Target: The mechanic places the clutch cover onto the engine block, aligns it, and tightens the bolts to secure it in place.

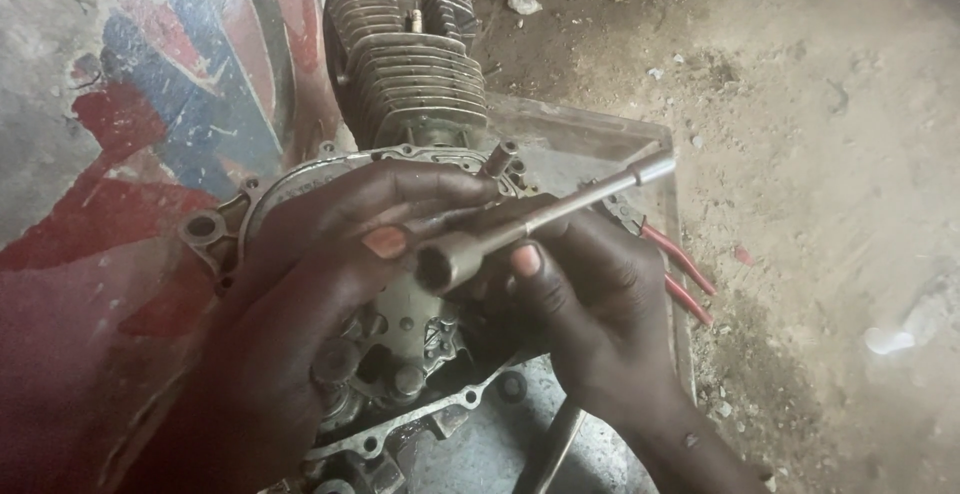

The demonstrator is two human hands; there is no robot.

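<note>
Gripping a socket wrench (520, 226) between them, both hands were closed on the tool over an open engine (400, 334). The right hand (590, 304) pinched the wrench near its wide socket end, thumb pressed against the barrel, fingers curled beneath it. The left hand (320, 254) wrapped in from the other side, its thumb touching the same end, its fingers laid across the shaft. The wrench slanted up and to the right, its narrow end (655, 166) raised above the hands and clear of everything. Directly below lay the engine's crankcase, cover off, with gears and bolts showing inside and a pale gasket rim (300, 169) around it. Behind it rose the finned cylinder (410, 64). Pliers with red handles (680, 274) lay just beside the right hand, partly hidden by it. The engine rested on a metal tray (590, 144), on dusty ground (830, 154), with a painted red and blue surface (150, 104) at the left.
</note>
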